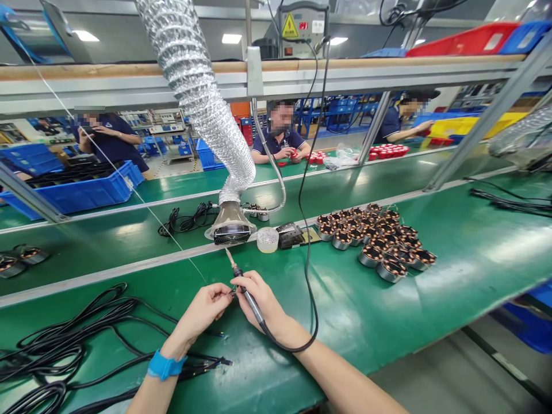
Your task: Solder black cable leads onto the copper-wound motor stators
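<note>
My right hand [261,302] is closed around a soldering iron [253,305], its tip pointing up and away, just short of the fume extractor's mouth [232,232]. Beside it, my left hand [206,313], with a blue wristband [166,365], is closed in a pinch. The fingertips of both hands meet at a small dark piece [233,291], too small to name. A thin solder-like strand [150,211] slants down from a spool [37,29] at the upper left and reaches my left hand. Black cables [103,328] with stripped coloured ends lie beneath my left wrist.
Several copper-wound motor stators [383,238] cluster on the green bench [345,310] at the right. A round white tub [268,240] and a dark iron stand [291,234] sit ahead. The foil duct [194,75] hangs overhead. Co-workers sit beyond the metal frame [302,75].
</note>
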Demonstrator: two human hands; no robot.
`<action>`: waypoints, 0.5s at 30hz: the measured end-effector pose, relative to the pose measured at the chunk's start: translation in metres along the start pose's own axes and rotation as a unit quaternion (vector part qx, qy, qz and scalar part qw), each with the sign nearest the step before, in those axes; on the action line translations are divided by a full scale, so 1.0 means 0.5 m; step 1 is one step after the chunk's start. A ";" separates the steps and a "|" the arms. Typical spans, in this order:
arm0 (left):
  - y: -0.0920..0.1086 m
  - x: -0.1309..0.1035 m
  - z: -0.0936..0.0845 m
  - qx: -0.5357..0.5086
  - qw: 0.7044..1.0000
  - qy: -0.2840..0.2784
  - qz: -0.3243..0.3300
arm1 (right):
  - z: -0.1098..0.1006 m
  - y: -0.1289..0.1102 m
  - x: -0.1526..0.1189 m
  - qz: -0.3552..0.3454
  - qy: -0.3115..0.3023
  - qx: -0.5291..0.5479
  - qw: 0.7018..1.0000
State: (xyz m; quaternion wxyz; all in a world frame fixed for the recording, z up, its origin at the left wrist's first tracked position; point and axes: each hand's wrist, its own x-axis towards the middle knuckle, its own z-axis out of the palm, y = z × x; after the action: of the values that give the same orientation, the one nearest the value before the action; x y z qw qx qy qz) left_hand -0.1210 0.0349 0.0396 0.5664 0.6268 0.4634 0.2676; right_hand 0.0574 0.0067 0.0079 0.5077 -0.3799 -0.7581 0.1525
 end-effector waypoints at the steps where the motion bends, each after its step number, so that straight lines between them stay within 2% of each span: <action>1: 0.001 0.000 0.000 -0.010 1.000 -0.002 -0.001 | 0.001 -0.001 -0.001 -0.004 -0.002 -0.003 1.000; 6: 0.001 0.000 0.002 -0.042 0.999 -0.005 -0.004 | 0.000 -0.006 -0.002 -0.021 -0.019 -0.021 0.999; 9: -0.001 0.001 0.002 -0.060 0.998 0.005 -0.019 | -0.005 -0.014 0.003 -0.017 -0.003 -0.010 1.000; 15: -0.003 0.004 0.005 -0.061 0.997 0.020 -0.039 | -0.034 -0.038 0.018 0.033 0.153 0.006 0.988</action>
State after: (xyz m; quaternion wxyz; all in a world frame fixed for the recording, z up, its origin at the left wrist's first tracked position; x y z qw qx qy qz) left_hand -0.1186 0.0355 0.0372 0.6041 0.5669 0.4814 0.2863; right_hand 0.0626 -0.0022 0.0331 0.6142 -0.4207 -0.6579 0.1137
